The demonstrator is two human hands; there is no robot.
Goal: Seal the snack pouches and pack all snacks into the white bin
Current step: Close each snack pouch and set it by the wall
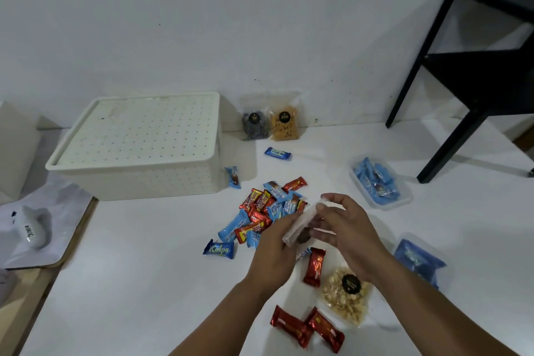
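Right now my left hand (274,243) and right hand (344,225) both pinch the clear snack pouch (300,225), each grip at one end, its long axis slanting between them, above the worktop (144,269).

You hold a clear pouch (300,224) between both hands above the white surface (144,269): your left hand (274,251) pinches its lower end, your right hand (344,228) pinches the upper edge. Just behind the pouch lies a heap of red and blue wrapped snacks (265,211). Beyond the heap to the left sits the white bin (144,147), its perforated lid on. Right of the bin, two filled pouches (271,121) lean against the wall. Below your right hand lies a pouch of pale nuts (345,298), with red bars (306,326) beside it.
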